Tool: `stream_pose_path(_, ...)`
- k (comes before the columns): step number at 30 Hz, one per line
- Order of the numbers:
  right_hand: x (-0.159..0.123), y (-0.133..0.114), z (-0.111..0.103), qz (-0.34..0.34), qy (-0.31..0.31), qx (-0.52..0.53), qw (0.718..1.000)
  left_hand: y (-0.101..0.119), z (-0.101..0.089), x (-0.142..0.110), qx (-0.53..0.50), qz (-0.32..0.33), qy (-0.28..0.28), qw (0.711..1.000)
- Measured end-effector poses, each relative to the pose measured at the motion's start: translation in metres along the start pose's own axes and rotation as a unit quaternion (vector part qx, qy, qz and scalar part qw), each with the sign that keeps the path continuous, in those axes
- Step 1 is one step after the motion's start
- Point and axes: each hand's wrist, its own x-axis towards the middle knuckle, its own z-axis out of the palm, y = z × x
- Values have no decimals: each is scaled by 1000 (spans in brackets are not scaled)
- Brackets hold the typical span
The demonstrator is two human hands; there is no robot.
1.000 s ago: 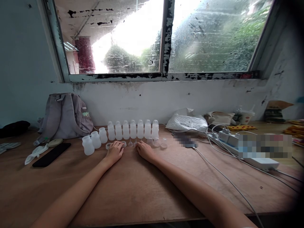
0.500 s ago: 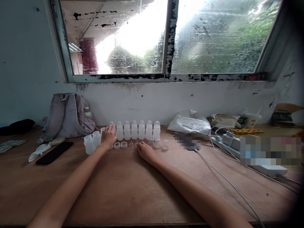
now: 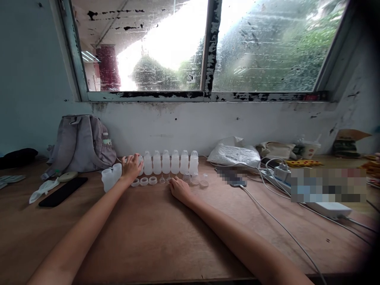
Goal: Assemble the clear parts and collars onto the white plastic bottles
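A row of frosted baby bottles [image 3: 166, 164] with domed clear caps stands upright near the wall. My left hand [image 3: 131, 170] is at the row's left end, fingers apart over a bottle that it partly hides. Left of it stand open-topped frosted bottles [image 3: 108, 180]. In front of the row lie white collar rings [image 3: 144, 181] and clear nipples [image 3: 162, 179]. My right hand [image 3: 180, 189] rests on the table with its fingers curled together by the nipples; what is under its fingertips is hidden. Beside it on the right are clear domed caps [image 3: 186, 178].
A grey backpack [image 3: 81, 144] leans against the wall, with a black phone-like slab [image 3: 63, 192] and a white crumpled strip [image 3: 43, 190] before it. To the right are a silvery plastic bag [image 3: 234, 154], a phone [image 3: 237, 181] on a cable and a white power strip [image 3: 332, 209].
My left hand has shifted left, off a capped bottle towards the open ones. My right hand has stayed by the nipples. The whole view has slid slightly.
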Motion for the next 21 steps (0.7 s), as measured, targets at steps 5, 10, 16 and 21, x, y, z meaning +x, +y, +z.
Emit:
stream_pose_path(5, 0, -1, 0, 0, 8, 10, 1000, -8, -8, -4, -51, 32, 57, 997)
stream_pose_path(10, -1, -1, -1, 10, 13, 27, 999, 8, -25, -7, -186, 8, 150, 971)
stream_pose_path(16, 1, 2, 2, 31, 42, 76, 996, 60, -35, -44, -384, -19, 99, 918)
stream_pose_path(21, 5, 4, 4, 38, 71, 143, 986, 84, -24, -76, -444, -2, -100, 891)
